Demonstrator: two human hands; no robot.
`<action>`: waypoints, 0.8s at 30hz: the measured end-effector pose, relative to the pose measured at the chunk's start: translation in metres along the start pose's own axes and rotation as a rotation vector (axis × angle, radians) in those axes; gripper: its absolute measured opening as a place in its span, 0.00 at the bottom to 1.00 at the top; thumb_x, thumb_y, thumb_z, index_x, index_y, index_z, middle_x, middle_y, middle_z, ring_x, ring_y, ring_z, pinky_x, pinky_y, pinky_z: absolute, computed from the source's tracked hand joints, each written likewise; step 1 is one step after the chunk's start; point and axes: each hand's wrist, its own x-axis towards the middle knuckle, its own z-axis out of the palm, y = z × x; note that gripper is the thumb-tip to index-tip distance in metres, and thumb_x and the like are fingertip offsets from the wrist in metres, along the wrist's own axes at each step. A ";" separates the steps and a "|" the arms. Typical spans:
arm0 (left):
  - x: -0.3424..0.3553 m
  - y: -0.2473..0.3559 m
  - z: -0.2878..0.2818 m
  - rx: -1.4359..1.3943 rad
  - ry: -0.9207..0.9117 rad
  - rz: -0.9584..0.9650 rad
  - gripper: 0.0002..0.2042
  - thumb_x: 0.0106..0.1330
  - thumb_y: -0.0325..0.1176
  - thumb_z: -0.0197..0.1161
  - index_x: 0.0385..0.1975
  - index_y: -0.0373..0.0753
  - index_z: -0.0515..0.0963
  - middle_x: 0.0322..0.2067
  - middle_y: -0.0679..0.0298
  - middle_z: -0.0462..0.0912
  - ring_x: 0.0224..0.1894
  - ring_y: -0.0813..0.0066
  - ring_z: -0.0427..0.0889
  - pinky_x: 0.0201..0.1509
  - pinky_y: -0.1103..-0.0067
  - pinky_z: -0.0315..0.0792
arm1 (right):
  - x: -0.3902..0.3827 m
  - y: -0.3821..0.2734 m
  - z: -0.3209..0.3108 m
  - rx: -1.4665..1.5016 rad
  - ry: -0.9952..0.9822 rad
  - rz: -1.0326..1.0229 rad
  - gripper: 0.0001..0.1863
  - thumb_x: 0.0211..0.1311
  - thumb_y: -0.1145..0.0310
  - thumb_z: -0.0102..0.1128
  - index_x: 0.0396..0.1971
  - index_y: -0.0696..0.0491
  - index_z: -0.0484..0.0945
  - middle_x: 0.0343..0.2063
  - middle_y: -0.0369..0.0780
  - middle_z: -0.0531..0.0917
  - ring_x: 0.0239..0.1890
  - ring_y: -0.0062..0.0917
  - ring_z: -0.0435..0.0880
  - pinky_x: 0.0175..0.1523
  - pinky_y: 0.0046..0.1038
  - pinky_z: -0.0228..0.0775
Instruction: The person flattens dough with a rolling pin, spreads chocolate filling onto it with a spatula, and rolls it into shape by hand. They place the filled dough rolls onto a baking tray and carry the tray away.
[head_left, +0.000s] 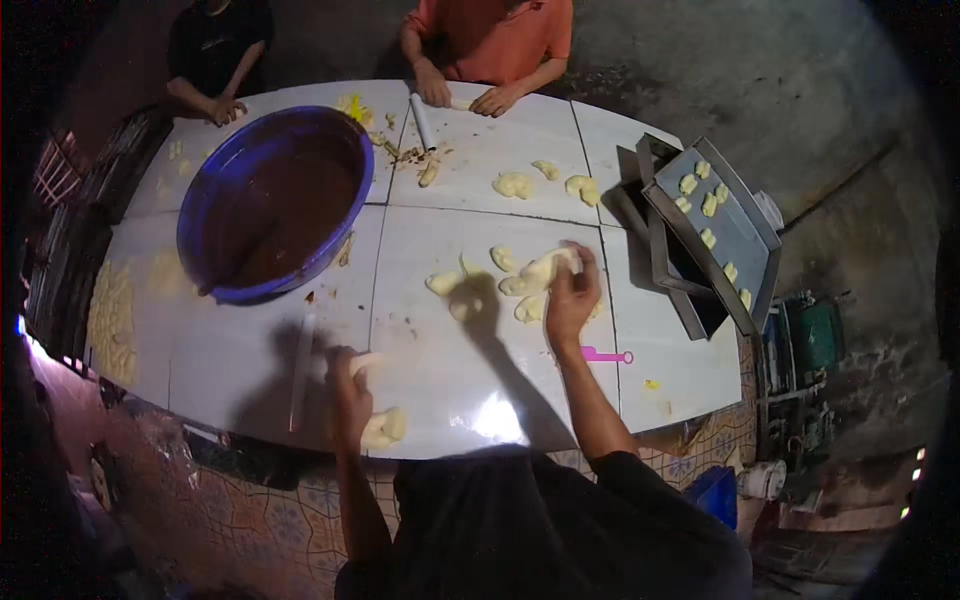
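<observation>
My right hand [572, 293] has its fingers closed on a pale dough piece [540, 270], over a cluster of dough lumps [530, 308] right of the table's middle. My left hand [350, 400] is near the front edge, fingers curled on a pale piece of dough [368, 364]; their grip is partly hidden. Just below it lies another dough lump [385, 428]. A pale rod [303, 370] lies left of my left hand, and a pink plastic tool [608, 355] lies beside my right wrist.
A blue tub [205, 180] of brown filling stands left on the tiled table [460, 370]. Stacked trays [748, 260] with dough pieces sit right. A co-worker in orange [489, 40] handles dough near a white roller [422, 120]; another person [215, 55] works at back left.
</observation>
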 end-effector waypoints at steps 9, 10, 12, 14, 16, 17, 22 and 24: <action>-0.012 0.002 -0.005 -0.088 -0.014 0.097 0.21 0.62 0.20 0.60 0.56 0.34 0.71 0.67 0.43 0.63 0.73 0.44 0.57 0.74 0.64 0.57 | -0.053 0.040 0.031 -0.198 -0.627 0.506 0.27 0.65 0.70 0.59 0.62 0.63 0.69 0.50 0.49 0.83 0.49 0.29 0.84 0.54 0.30 0.76; -0.013 0.015 -0.003 -0.093 -0.042 0.164 0.23 0.62 0.20 0.61 0.58 0.33 0.69 0.67 0.43 0.62 0.72 0.45 0.59 0.73 0.65 0.60 | -0.090 0.043 0.048 0.018 -0.730 0.485 0.28 0.65 0.70 0.61 0.64 0.61 0.68 0.50 0.48 0.83 0.50 0.29 0.83 0.54 0.30 0.76; -0.017 0.014 -0.001 -0.017 -0.118 0.187 0.28 0.61 0.22 0.63 0.63 0.30 0.63 0.68 0.44 0.60 0.71 0.48 0.62 0.70 0.67 0.65 | -0.136 0.040 0.080 0.160 -1.008 0.488 0.29 0.65 0.71 0.63 0.65 0.58 0.68 0.51 0.46 0.83 0.53 0.29 0.82 0.55 0.30 0.76; -0.019 0.022 -0.005 0.117 0.075 0.152 0.41 0.58 0.28 0.70 0.68 0.29 0.52 0.71 0.43 0.53 0.71 0.53 0.63 0.67 0.66 0.69 | -0.154 0.033 0.100 -0.017 -1.198 0.480 0.22 0.64 0.74 0.64 0.58 0.55 0.77 0.52 0.45 0.84 0.52 0.28 0.82 0.55 0.30 0.76; -0.021 0.036 -0.015 0.182 0.234 0.203 0.44 0.55 0.32 0.74 0.68 0.30 0.53 0.70 0.44 0.55 0.63 0.49 0.73 0.61 0.63 0.71 | -0.153 0.050 0.101 -0.024 -1.075 0.463 0.15 0.63 0.77 0.62 0.50 0.57 0.83 0.48 0.45 0.86 0.47 0.27 0.85 0.52 0.28 0.76; -0.021 0.034 -0.020 0.350 0.386 0.321 0.41 0.55 0.33 0.74 0.66 0.30 0.58 0.67 0.45 0.62 0.59 0.48 0.76 0.59 0.62 0.73 | -0.150 0.058 0.099 0.022 -1.053 0.492 0.14 0.63 0.77 0.62 0.48 0.57 0.83 0.46 0.44 0.87 0.44 0.26 0.85 0.51 0.27 0.77; -0.027 -0.046 -0.006 -0.049 -0.039 0.110 0.18 0.64 0.36 0.66 0.50 0.36 0.76 0.40 0.52 0.84 0.47 0.49 0.80 0.51 0.61 0.72 | -0.106 0.021 0.069 -0.124 -0.822 0.319 0.11 0.66 0.73 0.61 0.45 0.60 0.83 0.35 0.41 0.86 0.38 0.20 0.81 0.45 0.25 0.74; -0.030 -0.041 -0.003 0.083 0.125 0.214 0.13 0.65 0.32 0.63 0.48 0.38 0.77 0.42 0.51 0.82 0.48 0.47 0.79 0.51 0.61 0.72 | -0.071 0.026 0.041 -0.016 -0.560 0.072 0.12 0.69 0.73 0.58 0.49 0.58 0.82 0.38 0.36 0.86 0.36 0.17 0.79 0.43 0.20 0.72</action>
